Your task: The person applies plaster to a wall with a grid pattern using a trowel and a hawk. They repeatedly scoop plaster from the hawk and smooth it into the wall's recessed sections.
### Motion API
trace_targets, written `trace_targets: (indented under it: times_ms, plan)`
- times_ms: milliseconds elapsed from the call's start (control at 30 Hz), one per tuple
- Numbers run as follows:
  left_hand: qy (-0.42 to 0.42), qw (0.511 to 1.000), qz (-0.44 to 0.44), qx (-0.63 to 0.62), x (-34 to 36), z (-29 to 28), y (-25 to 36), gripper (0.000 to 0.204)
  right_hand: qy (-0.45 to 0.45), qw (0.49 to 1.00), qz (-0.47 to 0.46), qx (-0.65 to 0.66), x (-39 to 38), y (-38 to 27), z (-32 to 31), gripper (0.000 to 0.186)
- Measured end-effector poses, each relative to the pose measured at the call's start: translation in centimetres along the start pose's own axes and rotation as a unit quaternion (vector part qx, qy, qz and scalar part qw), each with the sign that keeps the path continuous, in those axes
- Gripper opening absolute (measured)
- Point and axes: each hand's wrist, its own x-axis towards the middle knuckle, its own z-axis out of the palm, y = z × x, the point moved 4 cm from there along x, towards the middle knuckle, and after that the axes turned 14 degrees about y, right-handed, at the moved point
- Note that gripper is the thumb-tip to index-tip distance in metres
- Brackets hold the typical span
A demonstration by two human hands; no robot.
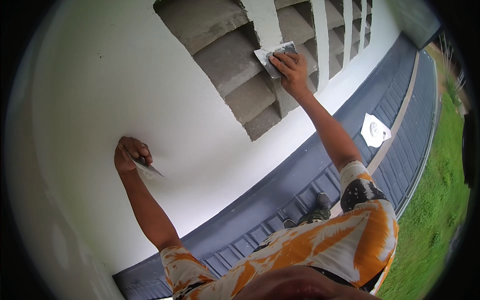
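Note:
My right hand is raised and closed around a flat putty scraper. Its wide blade, smeared with white paste, lies against the lower part of a white strip between openings in the wall. Grey, rough concrete blocks sit recessed inside these openings. Lower and to the left, my left hand grips a second scraper, with white paste on its thin blade. That blade is seen nearly edge-on, near the smooth white wall; whether it touches the wall I cannot tell.
Below the wall runs a dark grey ledge of ribbed tiles, with a pale strip along it. A white sheet with a grey patch lies there. My shoe rests on the tiles. Grass lies beyond the ledge's edge at right.

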Motion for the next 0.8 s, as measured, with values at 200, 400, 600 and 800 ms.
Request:
trace_targets:
  times_ms: [200, 400, 600, 800]
  plan:
    - [0.025, 1.000, 0.003, 0.018, 0.0, 0.2, 0.0, 0.037, 0.047, 0.996, -0.074, 0.025, 5.0, 0.1, -1.2, 0.059]
    - [0.017, 0.999, 0.015, 0.037, 0.3, 0.1, 0.4, 0.036, -0.036, 0.990, -0.137, 0.012, 1.8, 4.2, 0.5, 0.064]
    - [0.058, 0.994, 0.024, 0.084, -0.9, -0.7, 0.0, 0.035, 0.034, 0.995, -0.076, 0.047, 7.5, 3.5, -0.9, 0.060]
    - [0.054, 0.996, 0.020, 0.073, -0.8, -1.0, -0.4, 0.033, 0.029, 0.992, -0.122, 0.013, 9.8, 1.6, 1.5, 0.057]
